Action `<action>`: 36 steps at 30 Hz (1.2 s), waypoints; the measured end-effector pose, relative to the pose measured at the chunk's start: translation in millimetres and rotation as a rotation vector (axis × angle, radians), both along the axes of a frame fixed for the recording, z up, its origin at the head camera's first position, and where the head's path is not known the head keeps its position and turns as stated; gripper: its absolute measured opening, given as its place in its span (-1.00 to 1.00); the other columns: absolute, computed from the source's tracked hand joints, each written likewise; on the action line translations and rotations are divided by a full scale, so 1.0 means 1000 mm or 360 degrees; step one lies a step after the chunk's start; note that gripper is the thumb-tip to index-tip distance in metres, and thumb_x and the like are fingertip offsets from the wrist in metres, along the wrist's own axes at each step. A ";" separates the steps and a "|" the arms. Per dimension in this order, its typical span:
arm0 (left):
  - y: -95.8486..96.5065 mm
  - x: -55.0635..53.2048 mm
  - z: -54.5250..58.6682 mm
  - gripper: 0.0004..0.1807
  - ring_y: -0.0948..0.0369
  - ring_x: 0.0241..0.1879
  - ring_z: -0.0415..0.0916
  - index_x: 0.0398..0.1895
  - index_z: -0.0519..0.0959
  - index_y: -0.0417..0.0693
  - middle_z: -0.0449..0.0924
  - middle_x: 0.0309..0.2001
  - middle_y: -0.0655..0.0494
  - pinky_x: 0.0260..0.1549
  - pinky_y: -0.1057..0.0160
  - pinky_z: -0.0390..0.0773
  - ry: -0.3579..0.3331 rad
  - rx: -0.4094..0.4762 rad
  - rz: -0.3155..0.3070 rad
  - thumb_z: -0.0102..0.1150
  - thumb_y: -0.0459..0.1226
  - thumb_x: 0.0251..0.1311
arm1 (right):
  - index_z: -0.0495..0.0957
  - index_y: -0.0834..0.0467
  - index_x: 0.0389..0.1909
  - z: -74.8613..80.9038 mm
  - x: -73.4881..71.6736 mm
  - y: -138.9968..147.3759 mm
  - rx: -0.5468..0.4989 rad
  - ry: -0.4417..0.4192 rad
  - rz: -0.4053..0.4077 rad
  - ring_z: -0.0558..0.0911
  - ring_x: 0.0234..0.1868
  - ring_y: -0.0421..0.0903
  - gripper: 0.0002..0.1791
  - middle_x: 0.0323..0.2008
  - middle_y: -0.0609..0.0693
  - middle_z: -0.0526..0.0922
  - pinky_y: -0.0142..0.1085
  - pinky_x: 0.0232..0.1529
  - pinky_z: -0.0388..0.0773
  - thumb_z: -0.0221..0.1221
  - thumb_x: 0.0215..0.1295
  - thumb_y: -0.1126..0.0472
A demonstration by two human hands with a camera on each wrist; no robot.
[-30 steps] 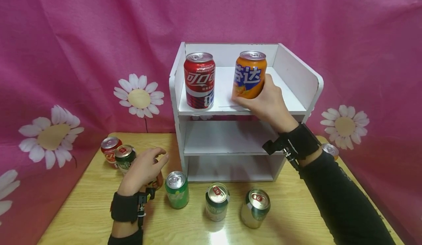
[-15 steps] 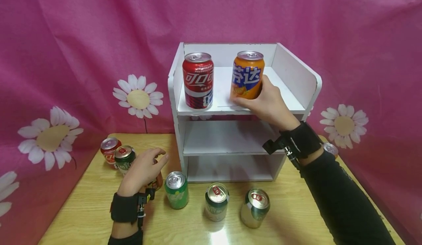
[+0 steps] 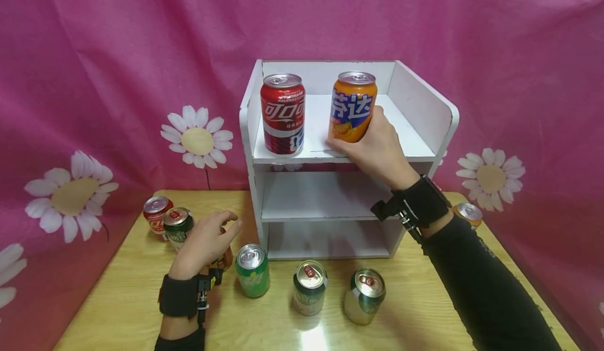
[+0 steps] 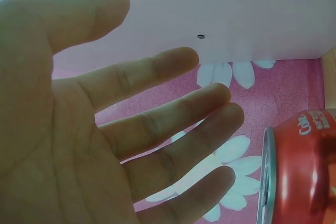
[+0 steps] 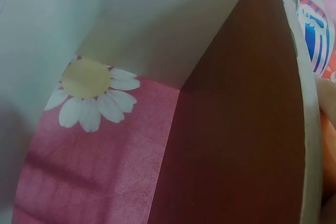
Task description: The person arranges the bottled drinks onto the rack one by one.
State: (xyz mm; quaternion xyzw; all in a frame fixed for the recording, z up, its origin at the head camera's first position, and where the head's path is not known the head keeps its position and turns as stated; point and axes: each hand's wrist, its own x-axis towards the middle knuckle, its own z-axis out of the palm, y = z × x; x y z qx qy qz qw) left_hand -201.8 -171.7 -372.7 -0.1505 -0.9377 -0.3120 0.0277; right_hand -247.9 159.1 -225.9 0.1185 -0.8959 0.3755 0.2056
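My right hand (image 3: 377,149) grips an orange soda can (image 3: 353,107), upright at the front of the top level of a white shelf unit (image 3: 415,123). The thumb wraps its lower front; the fingers are hidden behind it. A red cola can (image 3: 283,115) stands to its left on that level. In the right wrist view only a strip of hand (image 5: 326,98) shows beyond the board's edge. My left hand (image 3: 206,242) hovers at the left with spread, relaxed fingers, holding nothing. It partly covers an orange-brown can (image 3: 227,259). A red can (image 4: 304,166) lies beyond its fingertips in the left wrist view.
On the wooden table (image 3: 122,293), a red can (image 3: 157,217) and a dark green can (image 3: 178,230) stand far left. A green can (image 3: 252,272) and two green-and-gold cans (image 3: 310,290) (image 3: 364,298) line the front. Another can (image 3: 468,213) stands right, behind the sleeve.
The orange can has shifted slightly left in my right hand and turned a little, showing more of its label. My left hand stays where it was.
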 end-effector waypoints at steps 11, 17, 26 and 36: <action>-0.001 -0.001 0.002 -0.59 0.07 -0.17 0.48 0.06 0.54 -0.15 0.55 -0.04 -0.09 -0.19 0.01 0.50 0.0008 -0.0020 0.0008 0.02 -0.04 0.34 | 0.20 0.22 0.21 0.002 0.001 0.003 0.0023 -0.0106 -0.0028 0.52 -0.03 -0.01 -0.01 0.02 0.11 0.52 -0.10 0.05 0.45 0.39 -0.12 -0.28; -0.001 0.000 0.001 -0.61 0.10 -0.23 0.47 0.03 0.55 -0.16 0.55 -0.07 -0.09 -0.24 0.05 0.50 0.0021 -0.0028 0.0012 0.03 -0.07 0.35 | 0.20 0.21 0.22 0.004 0.000 0.002 0.0040 -0.0176 -0.0002 0.52 -0.01 -0.01 0.02 0.04 0.10 0.52 -0.09 0.07 0.44 0.37 -0.13 -0.31; -0.001 0.000 0.002 -0.60 0.10 -0.23 0.47 0.03 0.55 -0.17 0.55 -0.07 -0.09 -0.24 0.05 0.50 0.0008 -0.0030 0.0025 0.02 -0.06 0.35 | 0.24 0.17 0.20 0.005 -0.001 0.002 0.0037 -0.0217 0.0047 0.53 -0.03 -0.03 -0.04 0.01 0.08 0.55 -0.11 0.03 0.45 0.38 -0.12 -0.29; 0.000 0.000 0.002 -0.62 0.11 -0.26 0.45 0.01 0.56 -0.16 0.56 -0.12 -0.06 -0.27 0.07 0.49 0.0010 -0.0035 0.0030 0.03 -0.07 0.34 | 0.24 0.18 0.21 0.007 0.000 0.004 0.0057 -0.0279 0.0113 0.51 -0.01 -0.02 -0.09 0.04 0.08 0.53 -0.10 0.07 0.42 0.37 -0.05 -0.22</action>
